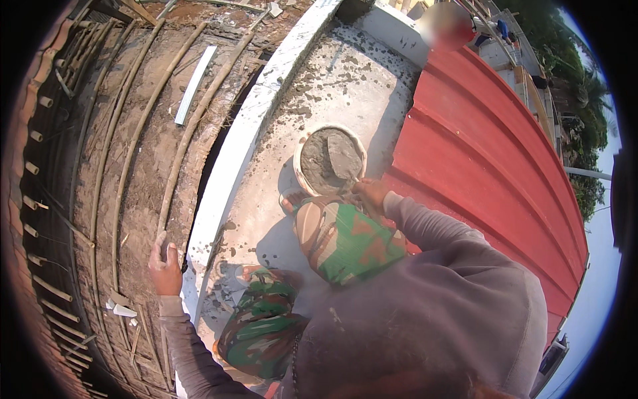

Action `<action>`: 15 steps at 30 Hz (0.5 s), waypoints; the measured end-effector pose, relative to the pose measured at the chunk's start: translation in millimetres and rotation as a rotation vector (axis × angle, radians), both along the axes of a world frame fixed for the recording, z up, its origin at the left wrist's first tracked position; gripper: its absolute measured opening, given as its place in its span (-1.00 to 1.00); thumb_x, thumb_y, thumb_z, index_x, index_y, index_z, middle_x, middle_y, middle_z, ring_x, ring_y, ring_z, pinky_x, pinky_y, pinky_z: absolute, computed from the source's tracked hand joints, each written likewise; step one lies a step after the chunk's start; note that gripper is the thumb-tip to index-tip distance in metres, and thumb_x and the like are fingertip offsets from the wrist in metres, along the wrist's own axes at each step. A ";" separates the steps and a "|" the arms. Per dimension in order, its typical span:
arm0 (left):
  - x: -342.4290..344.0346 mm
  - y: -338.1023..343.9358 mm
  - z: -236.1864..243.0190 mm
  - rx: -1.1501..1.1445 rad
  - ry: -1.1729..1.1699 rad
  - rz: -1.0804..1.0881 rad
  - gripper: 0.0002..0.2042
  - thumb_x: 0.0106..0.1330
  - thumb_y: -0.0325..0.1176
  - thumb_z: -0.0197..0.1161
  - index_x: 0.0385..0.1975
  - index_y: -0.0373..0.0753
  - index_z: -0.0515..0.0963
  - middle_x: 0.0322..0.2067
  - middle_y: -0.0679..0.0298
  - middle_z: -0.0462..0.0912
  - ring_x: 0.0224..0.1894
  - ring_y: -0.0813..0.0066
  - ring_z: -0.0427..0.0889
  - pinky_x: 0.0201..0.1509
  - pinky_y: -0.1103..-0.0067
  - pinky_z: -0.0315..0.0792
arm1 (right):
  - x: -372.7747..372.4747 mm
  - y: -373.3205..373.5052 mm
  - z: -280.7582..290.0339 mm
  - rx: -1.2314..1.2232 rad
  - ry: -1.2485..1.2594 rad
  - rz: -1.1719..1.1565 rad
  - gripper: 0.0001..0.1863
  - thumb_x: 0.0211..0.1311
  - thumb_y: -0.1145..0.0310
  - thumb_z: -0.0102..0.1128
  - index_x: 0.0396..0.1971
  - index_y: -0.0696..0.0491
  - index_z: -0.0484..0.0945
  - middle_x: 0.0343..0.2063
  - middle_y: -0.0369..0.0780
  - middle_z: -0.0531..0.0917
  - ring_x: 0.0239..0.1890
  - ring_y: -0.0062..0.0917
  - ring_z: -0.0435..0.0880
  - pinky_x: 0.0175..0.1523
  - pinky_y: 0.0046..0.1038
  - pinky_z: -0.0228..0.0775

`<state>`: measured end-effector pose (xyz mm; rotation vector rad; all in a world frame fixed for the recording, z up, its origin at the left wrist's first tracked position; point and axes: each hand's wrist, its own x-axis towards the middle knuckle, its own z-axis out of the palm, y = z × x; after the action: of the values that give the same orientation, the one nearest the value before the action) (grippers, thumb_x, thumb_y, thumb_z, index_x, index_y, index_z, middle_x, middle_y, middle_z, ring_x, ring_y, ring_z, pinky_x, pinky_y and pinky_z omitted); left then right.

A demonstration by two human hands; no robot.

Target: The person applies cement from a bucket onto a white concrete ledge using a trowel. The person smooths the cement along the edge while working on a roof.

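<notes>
My right hand [372, 193] is closed round the handle of a trowel. The trowel's blade [344, 158], coated in grey mortar, lies in the round pale bucket [297, 163]. Wet mortar [315, 158] fills much of that bucket, which stands on the concrete ledge just beyond my bent knee. Off to the left, my left hand [166, 267] is raised beside the white parapet wall [229, 163], thumb and fingers apart. Nothing shows in its grasp, though part of the palm side is hidden.
Splashes of mortar dot the concrete ledge [352, 83]. Left of the parapet lies a lower surface with long bamboo poles [143, 116] and a pale strip [196, 85]. Red corrugated roofing sheet [485, 153] slopes along the right. Another person in red [448, 26] is at the top.
</notes>
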<state>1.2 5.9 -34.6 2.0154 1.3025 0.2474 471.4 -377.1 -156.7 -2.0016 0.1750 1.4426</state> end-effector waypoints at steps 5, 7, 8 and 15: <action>-41.2 -47.2 -17.8 -0.352 -0.069 0.104 -0.66 0.53 -0.44 0.23 0.23 -0.45 0.59 0.11 0.03 0.72 0.16 0.26 0.71 0.29 0.40 0.56 | -23.5 32.5 21.8 0.245 0.160 -0.718 -0.78 0.37 0.25 0.29 -0.15 0.03 0.52 -0.26 -0.21 0.63 -0.16 -0.31 0.78 -0.11 -0.19 0.67; -68.0 -78.7 -5.1 -0.352 -0.007 0.198 -0.67 0.51 -0.45 0.25 0.19 -0.46 0.61 0.08 0.05 0.73 0.11 0.30 0.72 0.25 0.41 0.57 | -19.2 59.9 33.4 0.308 0.220 -0.974 -0.79 0.40 0.25 0.25 -0.18 0.03 0.46 -0.29 -0.21 0.55 -0.17 -0.28 0.76 -0.08 -0.13 0.68; -77.3 -92.7 8.5 -0.367 0.046 0.237 -0.68 0.50 -0.45 0.26 0.17 -0.46 0.62 0.06 0.06 0.74 0.09 0.30 0.72 0.22 0.42 0.58 | -12.0 70.8 39.2 0.341 0.263 -1.047 -0.79 0.40 0.24 0.25 -0.20 0.04 0.46 -0.29 -0.21 0.52 -0.18 -0.31 0.73 -0.02 -0.11 0.68; -153.1 -157.8 101.1 -1.033 0.122 0.807 -0.78 0.56 -0.18 0.12 -0.03 -0.16 0.55 -0.08 0.17 0.72 -0.26 0.21 0.69 -0.36 0.28 0.56 | 39.1 130.0 55.1 0.152 0.227 -1.114 -0.75 0.28 0.16 0.29 -0.25 -0.03 0.45 -0.35 -0.20 0.43 -0.37 -0.37 0.45 -0.11 -0.13 0.54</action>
<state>-151.9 -152.0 66.5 0.6108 1.7626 -0.1786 510.4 -247.0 -101.7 -1.2092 1.0479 0.8690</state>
